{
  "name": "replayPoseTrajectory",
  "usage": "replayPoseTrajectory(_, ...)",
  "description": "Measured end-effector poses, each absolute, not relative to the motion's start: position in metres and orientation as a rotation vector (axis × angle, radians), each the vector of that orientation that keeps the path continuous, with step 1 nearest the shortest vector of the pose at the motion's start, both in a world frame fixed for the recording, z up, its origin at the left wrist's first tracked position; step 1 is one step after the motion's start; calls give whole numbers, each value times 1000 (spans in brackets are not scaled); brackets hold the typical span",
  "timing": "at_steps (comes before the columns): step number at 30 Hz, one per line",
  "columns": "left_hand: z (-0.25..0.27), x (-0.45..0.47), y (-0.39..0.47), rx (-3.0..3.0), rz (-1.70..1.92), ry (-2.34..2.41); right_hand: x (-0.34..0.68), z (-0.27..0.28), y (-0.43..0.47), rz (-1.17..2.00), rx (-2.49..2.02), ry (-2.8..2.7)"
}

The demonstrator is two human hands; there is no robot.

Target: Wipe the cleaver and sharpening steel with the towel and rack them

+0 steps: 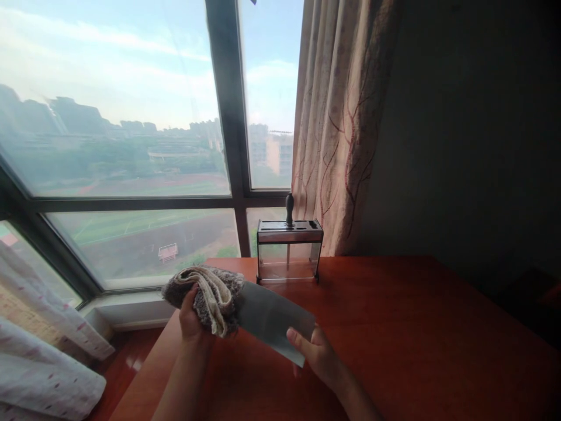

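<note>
My left hand (189, 318) is closed around a bunched, folded cloth (214, 292), shaggy grey-brown with a cream band. The cloth covers the left end of a flat, smooth grey rectangular plate (272, 318). I cannot tell whether it is a blade or a panel. My right hand (318, 351) grips the plate's free right end, thumb on top and fingers underneath. Both hands are above the table, with the plate slanting down to the right. Beyond them stands a clear-sided knife holder (289, 235), with a dark handle (290, 209) sticking up and a thin rod below it.
The reddish-brown wooden table (394, 327) spreads out beneath my hands and to the right. A large window (131, 158) lies ahead. A patterned curtain (337, 128) hangs behind the holder, and a white curtain (44, 368) is at lower left, beside the table's left edge.
</note>
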State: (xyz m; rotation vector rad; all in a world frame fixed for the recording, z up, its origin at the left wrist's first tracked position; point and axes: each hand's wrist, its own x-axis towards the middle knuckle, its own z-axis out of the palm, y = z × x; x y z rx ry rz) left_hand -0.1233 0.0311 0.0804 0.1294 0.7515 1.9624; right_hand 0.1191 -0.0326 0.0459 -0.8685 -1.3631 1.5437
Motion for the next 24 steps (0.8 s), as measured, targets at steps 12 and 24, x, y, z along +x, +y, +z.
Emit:
replayPoseTrajectory(12, 59, -109, 37, 180, 1940, 1196, 138, 20, -28, 1147, -1148, -1422)
replayPoseTrajectory(24, 59, -119, 34, 571, 1954, 1502, 140, 26, -19, 1315, -1064, -1204)
